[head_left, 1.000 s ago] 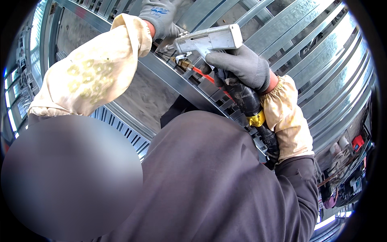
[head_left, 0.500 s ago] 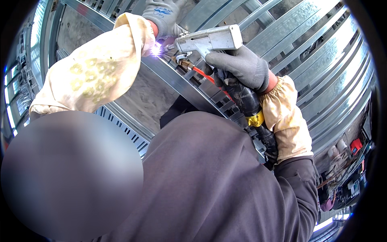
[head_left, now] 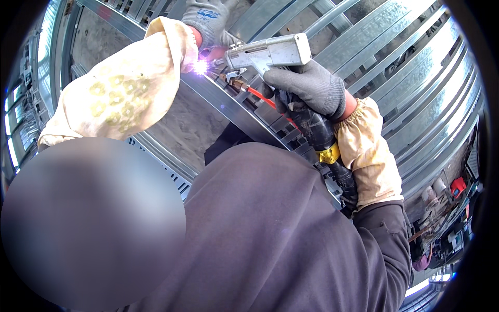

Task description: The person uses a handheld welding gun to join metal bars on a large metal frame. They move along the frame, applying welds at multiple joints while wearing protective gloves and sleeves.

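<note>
My right hand (head_left: 312,88), in a grey knit glove, is wrapped around the grip of a silver, pistol-shaped welding gun (head_left: 270,52). Its nozzle points left, where a bright violet-white arc (head_left: 200,66) burns at a galvanized steel beam (head_left: 208,93). From the grip a thick black taped cable (head_left: 312,125), banded with yellow tape, runs down along my forearm. A thin orange hose (head_left: 261,98) lies beside it. My left hand (head_left: 205,23), also grey-gloved, is beyond the arc near the top edge; its fingers are largely out of the picture. Pale protective sleeves cover both forearms.
Long galvanized steel profiles (head_left: 374,57) lie side by side across the right. A slotted metal strip (head_left: 174,177) is below the beam. Concrete floor (head_left: 182,130) shows between the members. A red object (head_left: 458,186) and assorted gear stand at the far right.
The welding gun and the arc have shifted very slightly left, with the arc still burning. My left hand has moved a little left too.
</note>
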`<state>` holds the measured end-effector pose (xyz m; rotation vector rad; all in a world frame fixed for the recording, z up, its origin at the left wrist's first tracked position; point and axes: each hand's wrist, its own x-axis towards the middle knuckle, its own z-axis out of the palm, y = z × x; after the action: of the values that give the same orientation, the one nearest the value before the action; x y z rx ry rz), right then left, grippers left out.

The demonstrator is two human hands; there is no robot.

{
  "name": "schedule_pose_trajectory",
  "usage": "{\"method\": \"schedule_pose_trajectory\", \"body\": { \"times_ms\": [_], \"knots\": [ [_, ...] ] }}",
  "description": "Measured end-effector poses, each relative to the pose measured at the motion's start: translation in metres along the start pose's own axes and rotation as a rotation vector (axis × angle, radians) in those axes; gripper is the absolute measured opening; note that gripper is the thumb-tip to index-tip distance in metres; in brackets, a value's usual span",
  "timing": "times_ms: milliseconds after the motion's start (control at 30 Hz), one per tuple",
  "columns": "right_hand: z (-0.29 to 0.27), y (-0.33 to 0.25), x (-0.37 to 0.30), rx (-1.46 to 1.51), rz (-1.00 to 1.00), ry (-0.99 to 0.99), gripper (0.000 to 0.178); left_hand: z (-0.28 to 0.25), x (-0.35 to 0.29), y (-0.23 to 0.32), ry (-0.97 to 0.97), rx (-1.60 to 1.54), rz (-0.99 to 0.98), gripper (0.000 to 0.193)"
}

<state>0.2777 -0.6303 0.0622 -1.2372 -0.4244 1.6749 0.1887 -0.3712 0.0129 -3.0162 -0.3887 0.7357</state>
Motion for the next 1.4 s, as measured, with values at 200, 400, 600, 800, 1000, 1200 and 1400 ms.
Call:
{"method": "schedule_pose_trajectory", "body": {
  "times_ms": [200, 400, 600, 800, 1000, 1200, 1400],
  "knots": [
    [0.0, 0.002, -0.002, 0.016, 0.007, 0.0, 0.047, -0.011, -0.001, 0.002, -0.044, -0.001, 0.004, 0.125],
    [-0.002, 0.007, -0.002, -0.049, -0.035, -0.009, 0.043, 0.009, 0.003, -0.005, 0.012, 0.048, 0.002, 0.133],
    [0.001, 0.0, -0.007, -0.001, 0.014, -0.009, 0.039, 0.007, 0.003, -0.002, 0.008, 0.061, -0.011, 0.124],
    [0.001, -0.002, -0.009, -0.016, 0.021, -0.019, 0.038, 0.012, 0.002, -0.003, 0.045, 0.072, -0.014, 0.119],
    [0.003, -0.001, -0.013, 0.0, 0.008, -0.006, 0.037, -0.005, 0.0, 0.001, -0.035, 0.042, -0.011, 0.129],
    [0.004, -0.005, -0.017, 0.008, 0.039, -0.001, 0.036, -0.013, -0.003, 0.003, -0.052, 0.031, 0.0, 0.138],
    [0.003, -0.002, -0.018, -0.03, -0.01, -0.004, 0.035, -0.017, -0.002, 0.007, -0.091, 0.04, -0.033, 0.139]
  ]
}}
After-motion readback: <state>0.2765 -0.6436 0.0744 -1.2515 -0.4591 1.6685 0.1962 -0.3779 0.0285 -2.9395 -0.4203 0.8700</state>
